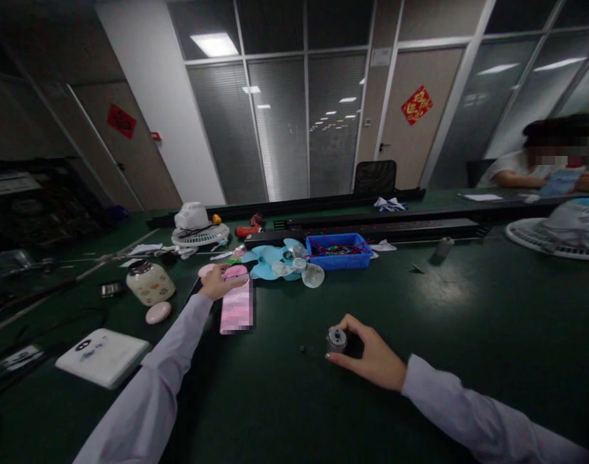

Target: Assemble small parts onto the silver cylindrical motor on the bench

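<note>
In my right hand [374,357] is a small silver cylindrical motor [337,341], gripped upright between thumb and fingers just at the table top. A tiny dark part [302,348] lies to its left. My left hand [218,283] reaches over the upper end of a pink phone-shaped item [236,308], thumb and fingers spread apart. Whether those fingers touch it I cannot tell. Beyond that hand is a rounded pink object [207,270], partly covered. Light-blue fan blades [265,259] and a clear fan blade [314,276] lie behind, to the right of my left hand.
A blue bin [340,260] holds wires. On the left are a patterned jar [150,283], a pink lid [158,313] and a white device [104,357]. Behind lie a red power tool [250,229] and black rails [372,229]. Another person [540,161] sits far right near a fan housing [565,232].
</note>
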Tool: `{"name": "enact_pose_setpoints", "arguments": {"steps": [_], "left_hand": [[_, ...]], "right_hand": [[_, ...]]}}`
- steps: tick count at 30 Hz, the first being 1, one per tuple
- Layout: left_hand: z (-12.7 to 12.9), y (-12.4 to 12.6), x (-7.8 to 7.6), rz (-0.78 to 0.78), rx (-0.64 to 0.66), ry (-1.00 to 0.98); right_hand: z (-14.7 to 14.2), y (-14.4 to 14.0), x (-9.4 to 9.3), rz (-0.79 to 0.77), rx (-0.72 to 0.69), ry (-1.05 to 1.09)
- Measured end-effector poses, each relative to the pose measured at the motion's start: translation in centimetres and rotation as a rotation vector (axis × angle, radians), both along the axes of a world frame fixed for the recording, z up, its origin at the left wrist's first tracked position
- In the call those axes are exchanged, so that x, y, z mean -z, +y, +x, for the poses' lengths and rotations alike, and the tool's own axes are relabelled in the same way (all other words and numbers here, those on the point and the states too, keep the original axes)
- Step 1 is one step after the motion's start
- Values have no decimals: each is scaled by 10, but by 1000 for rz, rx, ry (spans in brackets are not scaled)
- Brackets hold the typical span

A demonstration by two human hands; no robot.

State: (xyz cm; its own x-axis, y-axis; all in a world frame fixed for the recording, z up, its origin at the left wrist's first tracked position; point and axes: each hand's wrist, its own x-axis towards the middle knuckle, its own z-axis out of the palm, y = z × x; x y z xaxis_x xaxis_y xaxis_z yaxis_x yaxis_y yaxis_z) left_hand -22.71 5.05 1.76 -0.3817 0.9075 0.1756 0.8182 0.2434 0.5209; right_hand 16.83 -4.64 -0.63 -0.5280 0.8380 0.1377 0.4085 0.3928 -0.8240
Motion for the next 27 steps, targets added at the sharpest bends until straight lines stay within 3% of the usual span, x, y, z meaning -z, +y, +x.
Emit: {"name": "enact_pose_setpoints", "arguments": {"steps": [4, 14, 23, 27], "left_hand": [[0, 3, 5, -85, -46, 50], [2, 2, 9, -90, -77, 56], [-4, 4, 11, -83, -43, 7], [-11, 3, 5, -64, -4, -20]], "right_hand": [[0, 0, -1, 6, 6, -14], [1, -1, -3, -2, -14, 0], [1, 0, -1, -7, -28, 6], [1, 0, 0, 3, -22, 1]]}}
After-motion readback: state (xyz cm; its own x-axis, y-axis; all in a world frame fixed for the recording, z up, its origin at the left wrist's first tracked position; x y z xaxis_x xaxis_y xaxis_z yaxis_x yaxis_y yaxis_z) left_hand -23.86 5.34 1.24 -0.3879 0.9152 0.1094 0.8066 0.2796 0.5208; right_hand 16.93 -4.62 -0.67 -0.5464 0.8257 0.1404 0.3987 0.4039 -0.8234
